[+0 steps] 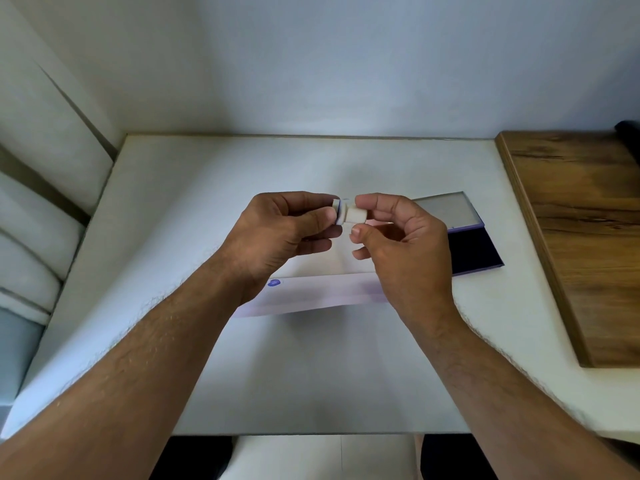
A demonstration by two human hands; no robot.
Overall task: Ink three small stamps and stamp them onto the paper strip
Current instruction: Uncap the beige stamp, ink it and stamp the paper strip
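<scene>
Your right hand point(401, 237) has thumb and forefinger pinched shut on a small white stamp point(356, 215), the other fingers loosely curled beneath; your left hand point(280, 230) is likewise closed, thumb pressing a second white piece point(336, 212) with a blue-purple edge against the fingertips. The two pieces meet end to end above the table point(311, 375), and whether that left piece is a cap or another stamp cannot be told. Below your wrists lies the paper strip point(311, 294), carrying one purple mark point(274, 283) near its left end, so by my reckoning one print is done and two remain. The open ink pad point(474, 251) sits just right of your right hand, partly hidden by it. If you pull the pieces apart with a jerk, the small one may slip from so light a pinch and fall onto the strip, leaving a stray blot. That inked edge is close to your left fingertips too; touch it and you may smudge whatever paper you steady afterward.
</scene>
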